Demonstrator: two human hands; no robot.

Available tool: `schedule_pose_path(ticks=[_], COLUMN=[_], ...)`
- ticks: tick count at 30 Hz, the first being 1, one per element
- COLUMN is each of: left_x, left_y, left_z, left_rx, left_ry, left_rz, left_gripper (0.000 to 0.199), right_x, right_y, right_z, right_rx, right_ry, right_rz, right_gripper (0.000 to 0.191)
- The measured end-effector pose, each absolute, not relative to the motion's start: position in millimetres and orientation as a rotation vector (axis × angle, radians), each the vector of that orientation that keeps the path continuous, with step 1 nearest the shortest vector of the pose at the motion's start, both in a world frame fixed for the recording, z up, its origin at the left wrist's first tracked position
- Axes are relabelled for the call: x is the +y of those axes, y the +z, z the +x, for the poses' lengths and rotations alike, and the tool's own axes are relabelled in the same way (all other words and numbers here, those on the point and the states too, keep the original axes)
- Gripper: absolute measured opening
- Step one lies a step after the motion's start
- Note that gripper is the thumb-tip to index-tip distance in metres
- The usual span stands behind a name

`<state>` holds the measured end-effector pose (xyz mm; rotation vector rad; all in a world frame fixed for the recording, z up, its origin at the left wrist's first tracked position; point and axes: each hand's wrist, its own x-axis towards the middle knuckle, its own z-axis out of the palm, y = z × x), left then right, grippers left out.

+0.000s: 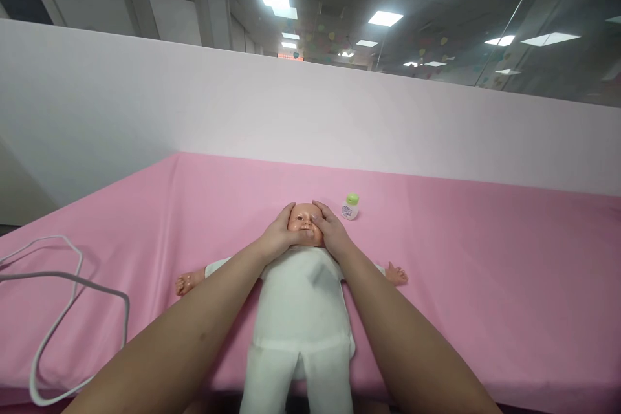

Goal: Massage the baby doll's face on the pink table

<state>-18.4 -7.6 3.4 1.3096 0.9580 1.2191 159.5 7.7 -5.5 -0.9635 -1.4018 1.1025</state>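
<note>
A baby doll (303, 304) in a white outfit lies face up, its arms spread to both sides and its legs toward me. My left hand (282, 233) cups one side of the doll's head (301, 215), with the thumb across its mouth and chin. On the other side, my right hand (332, 228) is wrapped round the head, its thumb on the cheek near the eye. Just right of the head stands a small white bottle (350, 208) with a green cap, touched by neither hand.
Pink sheeting (485, 272) covers the table. A looped white and grey cable (72, 278) lies at the left. Behind the table runs a low white wall (291, 110), with glass above it.
</note>
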Motion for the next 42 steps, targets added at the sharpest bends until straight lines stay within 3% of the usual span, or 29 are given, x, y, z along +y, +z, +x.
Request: schedule_pose_path(ticks=[6, 21, 27, 42], left_x=[-7, -7, -4, 7], left_y=[4, 13, 14, -2], left_z=[-26, -23, -24, -25], left_rx=[0.916, 1.160, 1.226, 1.303], left_ry=[1.105, 1.386, 1.329, 1.134], left_rz=[1.383, 1.564, 1.671, 1.972], left_gripper=[0.112, 0.079, 0.079, 0.078], right_x=[12, 3, -3, -8], right_y=[-9, -1, 9, 9], right_z=[160, 159, 159, 163], right_rx=[-1.379, -1.436, -1.545, -1.640], right_ry=[1.108, 1.032, 0.968, 0.950], right_rz=[-1.006, -1.011, -0.973, -1.098], right_gripper=[0.056, 0.069, 0.063, 0.090])
